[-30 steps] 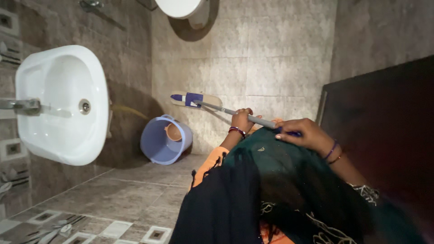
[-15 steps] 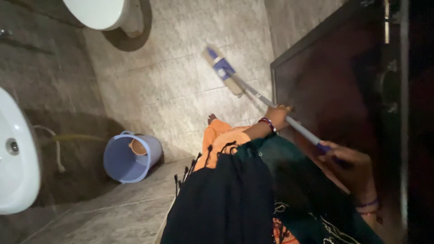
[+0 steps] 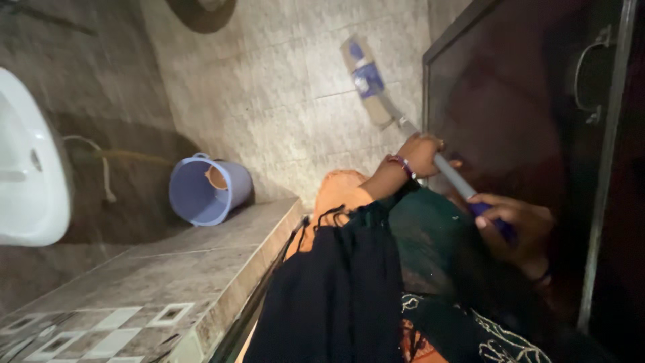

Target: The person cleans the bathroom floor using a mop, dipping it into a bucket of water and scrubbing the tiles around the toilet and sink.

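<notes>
in the head view both hands are closed around a grey mop handle [image 3: 451,175], the left hand [image 3: 422,153] higher, the right hand [image 3: 514,225] on its purple grip, the mop head [image 3: 366,79] flat on the tiled floor [image 3: 282,121] beside the dark door [image 3: 517,101], a lilac bucket [image 3: 205,191] near the floor's left edge.

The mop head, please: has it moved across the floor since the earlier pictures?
Yes. The mop head has swung away from the blue bucket toward the dark door; it now lies close to the door's edge, with both hands on the handle.
</notes>
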